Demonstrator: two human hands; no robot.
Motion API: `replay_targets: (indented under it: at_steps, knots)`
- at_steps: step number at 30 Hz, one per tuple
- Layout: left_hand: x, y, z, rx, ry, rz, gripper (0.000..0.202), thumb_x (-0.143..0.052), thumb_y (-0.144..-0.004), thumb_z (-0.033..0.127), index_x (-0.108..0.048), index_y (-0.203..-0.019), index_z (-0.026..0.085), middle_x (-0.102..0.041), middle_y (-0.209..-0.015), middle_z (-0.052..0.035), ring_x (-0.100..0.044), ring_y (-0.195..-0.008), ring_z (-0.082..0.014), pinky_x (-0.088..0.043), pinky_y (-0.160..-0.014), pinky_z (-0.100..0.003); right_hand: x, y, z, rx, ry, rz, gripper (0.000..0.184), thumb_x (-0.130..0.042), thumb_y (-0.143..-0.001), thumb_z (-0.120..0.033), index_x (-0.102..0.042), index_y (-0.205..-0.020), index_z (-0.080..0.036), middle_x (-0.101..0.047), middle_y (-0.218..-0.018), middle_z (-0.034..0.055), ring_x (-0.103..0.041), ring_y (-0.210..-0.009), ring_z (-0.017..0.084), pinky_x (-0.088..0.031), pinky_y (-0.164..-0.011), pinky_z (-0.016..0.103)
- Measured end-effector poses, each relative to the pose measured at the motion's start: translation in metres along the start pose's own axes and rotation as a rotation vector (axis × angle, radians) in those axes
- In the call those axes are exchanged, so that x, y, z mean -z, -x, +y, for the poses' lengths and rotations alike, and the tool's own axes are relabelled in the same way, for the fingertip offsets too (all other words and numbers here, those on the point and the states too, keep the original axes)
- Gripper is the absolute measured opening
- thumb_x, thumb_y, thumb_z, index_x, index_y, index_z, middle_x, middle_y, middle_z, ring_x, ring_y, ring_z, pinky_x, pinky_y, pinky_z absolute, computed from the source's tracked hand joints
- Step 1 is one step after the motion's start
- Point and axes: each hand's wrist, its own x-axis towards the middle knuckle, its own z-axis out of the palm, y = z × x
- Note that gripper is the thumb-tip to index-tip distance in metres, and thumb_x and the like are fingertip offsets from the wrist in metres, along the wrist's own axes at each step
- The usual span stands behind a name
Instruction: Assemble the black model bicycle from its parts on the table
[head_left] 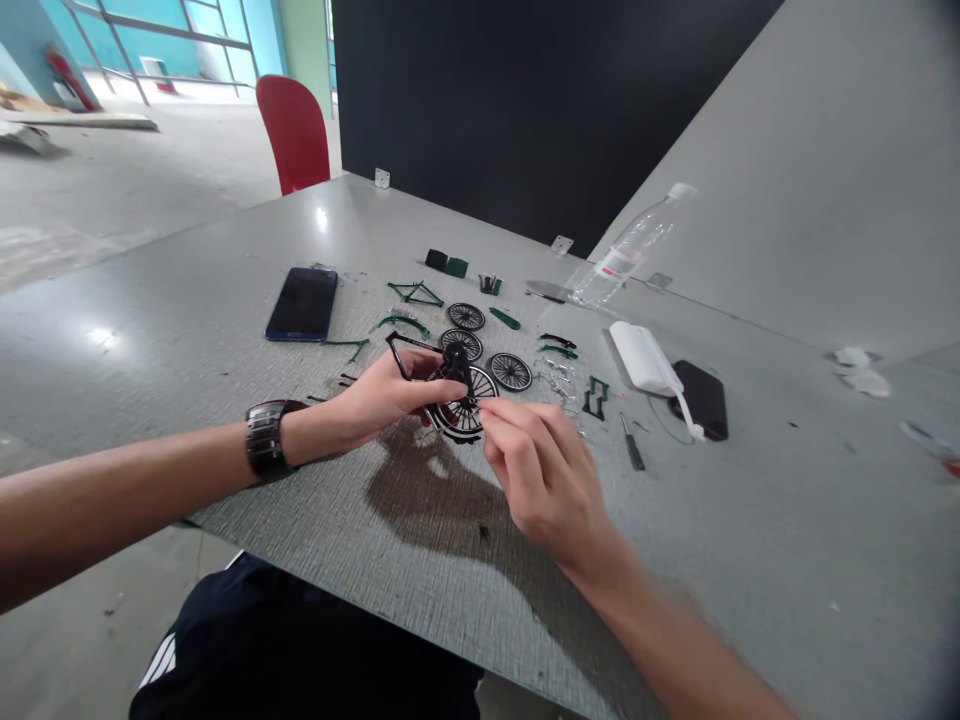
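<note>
My left hand [388, 392] grips a black model bicycle frame [415, 345] with a spoked wheel [481, 385] fitted to it, held above the table. The thumb presses near the wheel's hub. My right hand [536, 460] is closed in a pinch at the wheel's right side; whatever lies between its fingertips is too small to make out. Just beyond the hands lie loose spoked wheels [510, 372], a green bicycle frame [417, 293] and a green curved fender [405, 325].
Small green and black parts [559, 346] lie right of the wheels, near a screwdriver [632, 445]. A dark phone [302, 304] is at left. A clear bottle [626, 252], a white case [645, 358] and a black flat object [701, 400] stand or lie at right. A dark panel [525, 110] rises behind.
</note>
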Motion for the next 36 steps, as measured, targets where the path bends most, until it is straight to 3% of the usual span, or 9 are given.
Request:
replay_targets:
  at_steps: [12,26,36]
  knots:
    - [0.0022,-0.0016,-0.0056,0.016,0.005,-0.041,0.023,-0.080,-0.078,0.031,-0.071,-0.088,0.013,-0.066,-0.078,-0.0008,-0.056,-0.066,-0.0086,-0.044,-0.060,-0.021,0.0006,-0.0020,0.0007,0.034,0.023,-0.032,0.021,-0.065,-0.085,0.002,-0.061,-0.104,-0.007,-0.075,-0.105,0.0136,-0.060,-0.092,0.024,-0.056,-0.078,0.038]
    - [-0.0022,-0.0006,-0.0009,0.050,0.124,-0.041,0.018,-0.083,-0.076,0.025,-0.071,-0.081,0.012,-0.068,-0.077,-0.0002,-0.060,-0.070,-0.0085,-0.045,-0.065,-0.020,0.0037,-0.0042,0.0004,0.087,-0.007,-0.050,0.019,-0.056,-0.091,-0.001,-0.061,-0.108,-0.008,-0.074,-0.107,0.0161,-0.061,-0.093,0.024,-0.055,-0.081,0.040]
    - [-0.0031,0.0004,0.0001,0.052,0.126,-0.038,0.021,-0.082,-0.078,0.027,-0.068,-0.077,0.011,-0.065,-0.074,0.0005,-0.059,-0.067,-0.0077,-0.045,-0.062,-0.020,0.0049,-0.0021,0.0029,0.029,-0.088,-0.076,0.023,-0.057,-0.091,0.000,-0.058,-0.112,-0.009,-0.073,-0.110,0.0154,-0.062,-0.097,0.024,-0.057,-0.084,0.040]
